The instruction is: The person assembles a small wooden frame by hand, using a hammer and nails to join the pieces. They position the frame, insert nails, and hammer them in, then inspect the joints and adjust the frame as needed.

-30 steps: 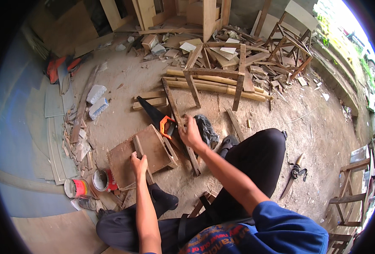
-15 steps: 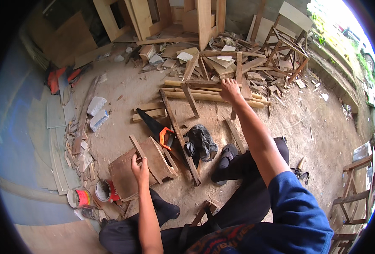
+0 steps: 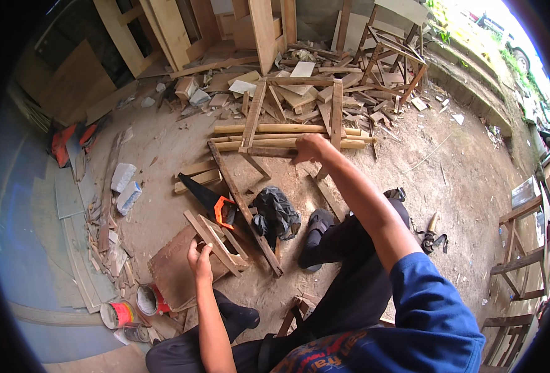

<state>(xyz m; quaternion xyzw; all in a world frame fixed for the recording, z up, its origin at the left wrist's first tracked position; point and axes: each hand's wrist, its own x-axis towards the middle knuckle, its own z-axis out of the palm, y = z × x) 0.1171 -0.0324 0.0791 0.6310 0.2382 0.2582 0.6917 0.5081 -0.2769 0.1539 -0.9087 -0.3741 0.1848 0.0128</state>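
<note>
My right hand reaches forward, its fingers wrapped round the near bar of a small wooden frame with legs. My left hand grips a short wooden strip between thumb and fingers. That strip slants above a brown board on the ground. Just beyond it lies a handsaw with an orange and black handle. A long dark wooden bar runs diagonally between the saw and a crumpled black plastic bag.
Several round wooden poles lie behind and under the frame. Scrap wood is heaped at the back, near an old chair. Paint cans stand at lower left, white block pieces farther up. A hammer lies to the right.
My right hand has brought the frame's near bar lower and closer to me, tilting the frame. My left hand still holds the strip. The whole view has shifted somewhat.
</note>
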